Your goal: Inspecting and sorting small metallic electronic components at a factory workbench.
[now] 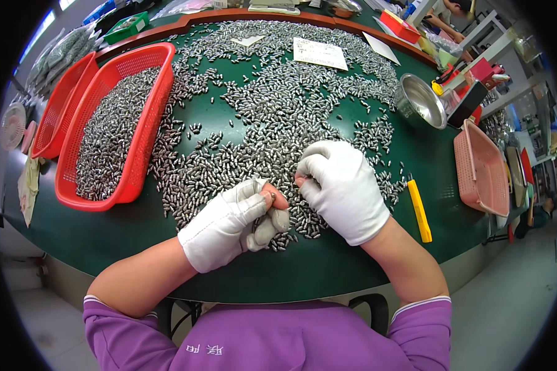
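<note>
Small shiny silver metal parts (210, 179), rounded and bullet-like, lie in a wide loose heap over the green tabletop. At the heap's near edge my left hand (226, 219), in a white glove with bare thumb and index tips, pinches one such part (273, 196). Just to its right is my right hand (343, 191), also in a white glove, its fingers curled and fingertips pressed together low over the heap. Whatever those right fingertips hold, if anything, is hidden. A yellow-handled cutter (419, 210) lies right of the right hand.
A red perforated basket (158, 117) full of the same parts stands at left, another red basket (59, 117) beside it. Written paper (319, 54) rests on the heap. At right are a steel bowl (419, 102) and pink basket (476, 170). A person (442, 18) is at far right.
</note>
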The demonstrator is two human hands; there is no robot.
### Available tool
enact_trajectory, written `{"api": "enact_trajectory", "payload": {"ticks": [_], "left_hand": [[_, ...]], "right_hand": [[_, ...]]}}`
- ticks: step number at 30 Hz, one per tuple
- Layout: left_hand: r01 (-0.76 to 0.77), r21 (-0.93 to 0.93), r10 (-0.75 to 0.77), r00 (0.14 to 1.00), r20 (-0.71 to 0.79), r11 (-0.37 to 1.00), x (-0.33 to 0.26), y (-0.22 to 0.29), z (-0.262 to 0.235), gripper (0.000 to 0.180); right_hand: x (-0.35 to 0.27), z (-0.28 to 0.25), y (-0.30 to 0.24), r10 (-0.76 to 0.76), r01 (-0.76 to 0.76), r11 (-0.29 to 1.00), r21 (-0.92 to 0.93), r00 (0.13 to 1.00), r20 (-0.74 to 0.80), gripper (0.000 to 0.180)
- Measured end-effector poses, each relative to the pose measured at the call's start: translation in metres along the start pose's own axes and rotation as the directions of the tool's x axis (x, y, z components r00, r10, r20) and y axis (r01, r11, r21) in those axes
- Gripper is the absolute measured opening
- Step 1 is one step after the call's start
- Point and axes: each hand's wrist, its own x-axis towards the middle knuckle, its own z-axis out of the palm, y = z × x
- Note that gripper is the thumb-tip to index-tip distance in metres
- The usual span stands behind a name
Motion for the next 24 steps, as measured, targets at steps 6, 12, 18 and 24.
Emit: {"api": "enact_trajectory", "payload": {"ticks": [6, 12, 18, 24], "left_hand": [[-0.003, -0.063, 0.005, 1.0, 0.022, 0.998, 0.0003, 0.0006, -0.0036, 0.02], [-0.016, -0.094, 0.017, 1.0, 0.008, 0.995, 0.0004, -0.0017, -0.0017, 0.02], [-0.027, -0.121, 0.03, 0.999, 0.023, 0.992, 0.0001, -0.0034, -0.0037, 0.023], [-0.031, -0.137, 0.034, 0.999, 0.017, 0.99, 0.001, -0.004, -0.0044, 0.021]], "right_hand": [[0.0019, -0.0033, -0.0022, -0.022, 0.02, 0.996, 0.085, 0.999, 0.024, 0.011], [0.0023, 0.0015, -0.004, -0.014, 0.009, 0.996, 0.093, 0.998, 0.054, 0.012], [0.0011, 0.0042, -0.0025, -0.03, 0.029, 0.996, 0.083, 1.0, 0.009, 0.008], [0.002, -0.0007, -0.0028, -0.07, 0.069, 0.997, 0.029, 0.997, 0.041, 0.008]]}}
